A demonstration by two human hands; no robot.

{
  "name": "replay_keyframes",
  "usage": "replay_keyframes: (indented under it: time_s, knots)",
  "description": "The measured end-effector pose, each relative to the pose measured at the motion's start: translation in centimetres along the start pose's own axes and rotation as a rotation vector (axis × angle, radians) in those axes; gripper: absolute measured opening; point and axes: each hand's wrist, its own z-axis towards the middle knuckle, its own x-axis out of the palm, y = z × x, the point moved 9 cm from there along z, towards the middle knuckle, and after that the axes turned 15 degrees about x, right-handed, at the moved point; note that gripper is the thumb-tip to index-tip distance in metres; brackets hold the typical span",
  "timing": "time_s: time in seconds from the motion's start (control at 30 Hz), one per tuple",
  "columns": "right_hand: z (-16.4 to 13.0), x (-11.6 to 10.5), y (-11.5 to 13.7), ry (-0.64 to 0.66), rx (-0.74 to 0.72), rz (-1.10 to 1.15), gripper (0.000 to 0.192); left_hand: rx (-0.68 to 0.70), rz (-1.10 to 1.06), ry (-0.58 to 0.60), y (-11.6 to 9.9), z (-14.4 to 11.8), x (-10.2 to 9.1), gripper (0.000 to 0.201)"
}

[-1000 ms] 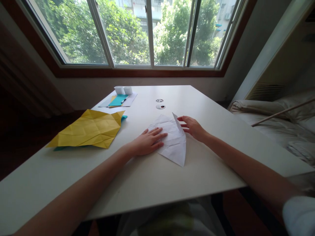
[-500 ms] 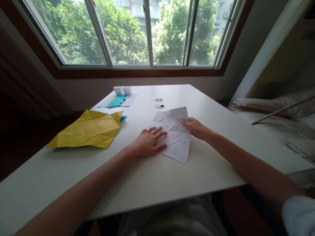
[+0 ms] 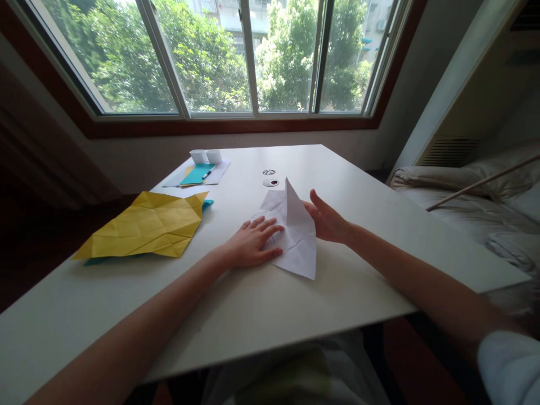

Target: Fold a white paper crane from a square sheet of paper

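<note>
left hand (image 3: 252, 243) flat on white paper (image 3: 295, 250), right hand (image 3: 327, 221) under raised flap

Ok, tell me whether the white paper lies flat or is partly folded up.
Partly folded: the right hand lifts one flap of the white paper upright.

white paper (image 3: 295, 242) | creased | right flap raised | on table
</note>
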Motion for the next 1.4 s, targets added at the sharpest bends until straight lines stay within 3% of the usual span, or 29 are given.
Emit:
replay_keyframes:
  time_s: [0.1, 0.2, 0.4, 0.57, 0.73, 0.9, 1.03, 1.17, 1.3, 1.4]
  knots:
    - [0.1, -0.2, 0.1, -0.018, -0.011, -0.030, 0.070, 0.005, 0.019, -0.013, 0.1, 0.2, -0.5, 0.065]
    - [0.3, -0.6, 0.1, -0.017, -0.037, -0.033, 0.047, -0.024, 0.039, -0.059, 0.7, 0.5, -1.1, 0.061]
    - [1.2, -3.5, -0.7, -0.259, -0.028, -0.064, 0.029, -0.069, 0.029, -0.015, 2.8, 1.1, -0.8, 0.087]
    - [1.2, -4.5, -0.4, -0.373, -0.068, -0.210, 0.034, -0.097, -0.022, 0.011, 3.6, 1.4, -0.3, 0.092]
    - [0.0, -2.7, 1.2, -0.354, -0.256, -0.521, 0.041, -0.101, -0.012, -0.014, 3.3, 1.7, -0.1, 0.091]
    - [-0.7, -1.0, 1.4, -0.305, -0.299, -0.697, 0.048, -0.101, -0.054, 0.014, 3.5, 1.9, -0.2, 0.090]
    - [-0.6, -1.9, 1.6, -0.352, -0.314, -0.724, 0.048, -0.113, -0.162, 0.081, 4.5, 0.4, -1.1, 0.076]
    - [-0.3, -3.8, 1.4, -0.482, -0.263, -0.767, 0.047, -0.150, -0.156, 0.143, 6.2, -3.0, -1.5, 0.076]
    - [-0.2, -4.6, 1.4, -0.542, -0.216, -0.820, 0.044, -0.165, -0.167, 0.097, 6.6, -5.0, -1.0, 0.078]
    - [-0.4, -4.2, 1.5, -0.514, -0.219, -0.843, 0.047, -0.190, -0.135, 0.071, 6.4, -5.3, -0.9, 0.078]
